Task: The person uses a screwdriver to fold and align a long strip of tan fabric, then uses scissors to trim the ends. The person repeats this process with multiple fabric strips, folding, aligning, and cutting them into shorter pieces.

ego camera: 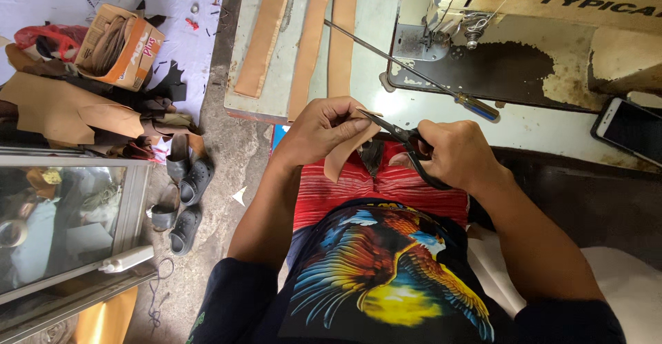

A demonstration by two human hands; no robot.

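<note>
Seated at a worn sewing machine [552,33], a person trims a tan leather strip [348,147] over the lap. L hand [321,130] is closed on the strip, pinching its top end; R hand [455,154] is closed round the handles of black scissors [400,137], blades at the strip's upper edge. More tan strips [303,40] and a long screwdriver [414,68] lie on the table w/ a phone [631,130] at right; sandals [183,192] sit on the floor.

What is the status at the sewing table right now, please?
Left hand pinching tan leather strip. Right hand gripping black scissors, blades at strip's end. Nothing between them.
</note>
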